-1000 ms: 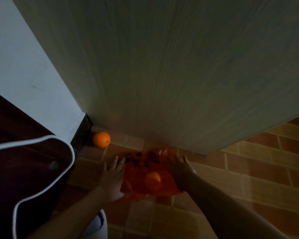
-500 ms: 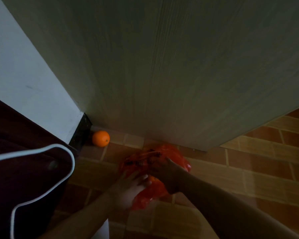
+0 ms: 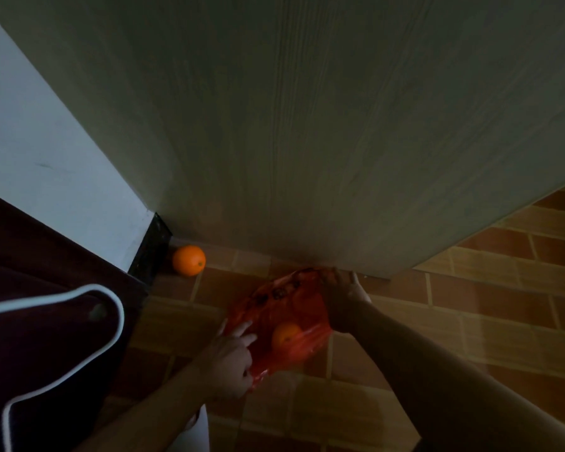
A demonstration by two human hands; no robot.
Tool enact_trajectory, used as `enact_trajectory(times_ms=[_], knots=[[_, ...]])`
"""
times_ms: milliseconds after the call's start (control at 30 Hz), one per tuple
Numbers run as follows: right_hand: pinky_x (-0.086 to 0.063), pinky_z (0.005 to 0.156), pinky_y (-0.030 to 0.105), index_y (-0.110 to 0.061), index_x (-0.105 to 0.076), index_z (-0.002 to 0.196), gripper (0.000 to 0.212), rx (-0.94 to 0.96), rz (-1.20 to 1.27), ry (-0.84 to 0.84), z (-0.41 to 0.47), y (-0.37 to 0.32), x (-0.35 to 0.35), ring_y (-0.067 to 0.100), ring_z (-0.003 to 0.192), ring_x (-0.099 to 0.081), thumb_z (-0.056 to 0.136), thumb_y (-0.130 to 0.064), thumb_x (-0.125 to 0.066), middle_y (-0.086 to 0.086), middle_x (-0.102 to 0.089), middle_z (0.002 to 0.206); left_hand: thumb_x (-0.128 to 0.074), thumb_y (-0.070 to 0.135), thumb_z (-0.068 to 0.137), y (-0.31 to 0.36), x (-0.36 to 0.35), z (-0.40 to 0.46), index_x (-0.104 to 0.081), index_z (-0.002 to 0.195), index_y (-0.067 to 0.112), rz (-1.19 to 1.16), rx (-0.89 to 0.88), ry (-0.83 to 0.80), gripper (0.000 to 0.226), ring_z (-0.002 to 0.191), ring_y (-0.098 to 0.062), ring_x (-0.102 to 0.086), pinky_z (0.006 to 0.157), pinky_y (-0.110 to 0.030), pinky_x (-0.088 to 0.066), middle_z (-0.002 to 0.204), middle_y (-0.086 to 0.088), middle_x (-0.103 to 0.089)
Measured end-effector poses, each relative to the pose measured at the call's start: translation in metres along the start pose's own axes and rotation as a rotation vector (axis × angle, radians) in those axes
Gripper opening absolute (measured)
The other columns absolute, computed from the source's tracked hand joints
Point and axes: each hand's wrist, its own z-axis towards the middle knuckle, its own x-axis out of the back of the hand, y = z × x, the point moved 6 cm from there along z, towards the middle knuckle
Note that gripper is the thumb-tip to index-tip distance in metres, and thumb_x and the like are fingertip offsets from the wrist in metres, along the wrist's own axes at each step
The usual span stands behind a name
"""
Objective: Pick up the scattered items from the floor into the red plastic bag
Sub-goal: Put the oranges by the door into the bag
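The red plastic bag (image 3: pixel 284 318) lies on the tiled floor between my hands, with dark print near its far edge. One orange (image 3: pixel 286 334) shows through the thin plastic inside it. My left hand (image 3: pixel 230 363) holds the bag's near left edge, fingers curled on the plastic. My right hand (image 3: pixel 343 296) grips the bag's far right rim close to the door. A second orange (image 3: pixel 189 260) sits on the floor in the corner, to the left beyond the bag.
A large grey door (image 3: pixel 307 125) stands right behind the bag. A white wall (image 3: pixel 46 151) with a dark skirting (image 3: pixel 150 252) meets it at the corner. A dark cushion with white piping (image 3: pixel 46 337) fills the left. Brown floor tiles (image 3: pixel 470 305) extend right.
Both hands shifted along the bag: my left hand slid down to its near left edge, my right hand moved to the far right rim. The orange inside shows again.
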Motion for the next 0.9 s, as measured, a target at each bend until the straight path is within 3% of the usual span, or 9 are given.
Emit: enact_trajectory(times_ms=[133, 233, 333, 400, 500, 600, 667, 733, 900], knots=[[-0.014, 0.124, 0.059, -0.025, -0.025, 0.162, 0.089, 0.105, 0.176, 0.128, -0.003, -0.009, 0.028, 0.031, 0.157, -0.011, 0.084, -0.048, -0.062, 0.006, -0.015, 0.170, -0.041, 0.054, 0.099, -0.001, 0.008, 0.005, -0.079, 0.086, 0.023, 0.054, 0.017, 0.306, 0.051, 0.148, -0.020, -0.040, 0.126, -0.054, -0.008, 0.145, 0.009, -0.060], [-0.010, 0.124, 0.063, -0.021, -0.033, 0.158, 0.076, 0.204, 0.130, 0.285, -0.009, -0.025, 0.049, 0.030, 0.156, -0.016, 0.090, -0.048, -0.054, 0.008, -0.023, 0.168, -0.061, 0.051, 0.085, 0.001, 0.019, 0.004, -0.073, 0.088, 0.035, 0.094, -0.006, 0.454, 0.021, 0.128, -0.022, -0.061, 0.115, -0.054, -0.033, 0.126, 0.008, -0.069], [-0.012, 0.125, 0.062, -0.021, -0.014, 0.165, 0.071, 0.368, -0.030, 0.280, -0.018, -0.058, 0.050, 0.027, 0.159, -0.006, 0.103, -0.041, -0.043, 0.005, -0.005, 0.173, -0.085, 0.058, 0.057, -0.012, 0.010, 0.009, -0.061, 0.133, 0.031, 0.070, 0.114, 0.337, 0.085, 0.139, -0.028, -0.051, 0.102, -0.056, -0.049, 0.149, -0.001, -0.057], [-0.020, 0.123, 0.062, -0.022, -0.017, 0.164, 0.069, 0.476, -0.163, 0.263, -0.022, -0.077, 0.034, 0.028, 0.159, -0.007, 0.103, -0.034, -0.047, 0.006, -0.007, 0.173, -0.084, 0.056, 0.066, -0.017, -0.001, 0.013, -0.032, 0.159, 0.025, 0.091, 0.123, 0.256, 0.112, 0.156, -0.034, -0.027, 0.115, -0.064, -0.030, 0.170, -0.002, -0.020], [-0.034, 0.117, 0.064, -0.026, -0.046, 0.154, 0.067, 0.393, -0.287, 0.163, -0.009, -0.065, -0.006, 0.035, 0.152, -0.033, 0.091, -0.040, -0.067, 0.005, -0.047, 0.159, -0.071, 0.055, 0.085, -0.026, -0.006, 0.006, 0.003, 0.166, 0.026, 0.042, 0.238, 0.158, 0.113, 0.159, -0.030, 0.018, 0.125, -0.060, 0.006, 0.173, -0.002, 0.014], [-0.015, 0.129, 0.047, -0.040, -0.035, 0.156, 0.093, 0.063, -0.225, 0.010, 0.005, -0.020, -0.031, 0.030, 0.157, -0.022, 0.076, -0.081, -0.063, -0.029, -0.065, 0.127, -0.071, 0.061, 0.081, -0.038, -0.007, 0.002, 0.003, 0.166, 0.023, 0.000, 0.287, 0.182, 0.118, 0.157, -0.029, 0.024, 0.124, -0.064, 0.005, 0.173, -0.005, 0.014], [-0.012, 0.128, 0.053, -0.033, -0.037, 0.158, 0.087, 0.211, -0.190, -0.052, 0.005, -0.021, -0.027, 0.033, 0.156, -0.020, 0.084, -0.066, -0.069, -0.008, -0.049, 0.155, -0.071, 0.063, 0.080, -0.042, -0.006, 0.002, 0.000, 0.166, 0.024, -0.036, 0.281, 0.202, 0.118, 0.157, -0.029, 0.024, 0.123, -0.065, 0.003, 0.173, -0.003, 0.014], [-0.022, 0.124, 0.057, -0.023, -0.044, 0.155, 0.086, 0.372, -0.084, 0.027, -0.004, -0.031, -0.008, 0.035, 0.152, -0.030, 0.082, -0.053, -0.078, 0.009, -0.042, 0.160, -0.071, 0.064, 0.080, -0.042, -0.004, 0.005, -0.002, 0.165, 0.029, -0.057, 0.252, 0.224, 0.115, 0.157, -0.027, 0.024, 0.123, -0.066, 0.001, 0.173, 0.002, 0.013], [-0.034, 0.120, 0.048, -0.031, -0.058, 0.145, 0.072, 0.466, 0.032, 0.269, -0.024, -0.051, 0.049, 0.025, 0.146, -0.045, 0.079, -0.048, -0.079, 0.001, -0.052, 0.155, -0.061, 0.072, 0.082, -0.039, 0.019, 0.001, -0.029, 0.157, 0.048, -0.094, 0.103, 0.462, 0.085, 0.160, -0.020, 0.002, 0.120, -0.065, -0.026, 0.168, 0.016, -0.021]])
